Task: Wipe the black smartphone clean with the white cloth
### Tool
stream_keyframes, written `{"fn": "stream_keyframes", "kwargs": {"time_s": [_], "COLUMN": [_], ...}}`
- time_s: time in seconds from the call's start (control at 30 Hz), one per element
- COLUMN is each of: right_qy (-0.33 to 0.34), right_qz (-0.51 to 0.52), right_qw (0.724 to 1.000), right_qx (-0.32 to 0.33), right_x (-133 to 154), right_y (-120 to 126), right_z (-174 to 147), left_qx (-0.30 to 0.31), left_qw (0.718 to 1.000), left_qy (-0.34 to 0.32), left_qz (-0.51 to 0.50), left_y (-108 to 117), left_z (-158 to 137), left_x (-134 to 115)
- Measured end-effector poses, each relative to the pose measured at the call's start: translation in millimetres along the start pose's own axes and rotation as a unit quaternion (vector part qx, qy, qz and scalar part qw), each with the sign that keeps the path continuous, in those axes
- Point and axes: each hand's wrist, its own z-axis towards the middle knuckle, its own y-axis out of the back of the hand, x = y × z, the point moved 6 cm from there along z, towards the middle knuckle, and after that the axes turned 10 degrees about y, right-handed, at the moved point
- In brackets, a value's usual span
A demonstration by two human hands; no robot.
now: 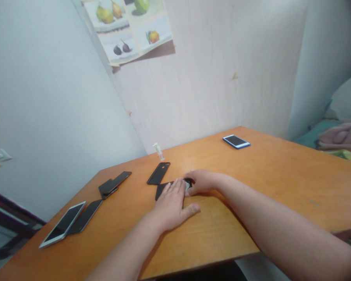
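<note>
A black phone (161, 190) lies flat on the wooden table, mostly covered by my hands. My left hand (172, 201) rests across it, fingers stretched out and thumb pointing right. At the phone's right end, my right hand (202, 181) curls its fingers and thumb around the edge. A small pale grey patch (187, 186) shows between the two hands; whether it is a cloth or part of the phone I cannot tell. Just beyond the phone is an empty black phone case (158, 173) with a camera cutout, its near corner close to the phone.
Behind the case stands a small clear pump bottle (158, 151). On the left of the table (222, 234) are a white tablet (64, 223), a dark phone (86, 217) and stacked dark phones (117, 183). A blue-cased white phone (236, 141) lies at the far right.
</note>
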Motion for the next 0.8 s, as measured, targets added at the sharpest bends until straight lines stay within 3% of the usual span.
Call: {"fn": "stream_keyframes", "kwargs": {"time_s": [0.17,0.4,0.67,0.8], "right_qy": [-0.01,0.015,-0.005,-0.006], "right_qz": [-0.04,-0.003,-0.03,-0.011], "right_qw": [0.999,1.0,1.0,1.0], "right_qx": [0.003,0.005,0.006,0.011], "right_x": [2,9,2,3], "right_y": [1,2,1,1], "right_z": [1,-3,0,-1], "left_qx": [0.037,0.012,0.043,0.046], "left_qw": [0.999,1.0,0.999,0.999], "left_qy": [-0.031,-0.001,-0.009,0.017], "left_qz": [0.004,-0.01,0.012,0.023], "left_y": [7,3,2,-1], "left_z": [-21,13,-15,0], "left_x": [-1,-11,3,2]}}
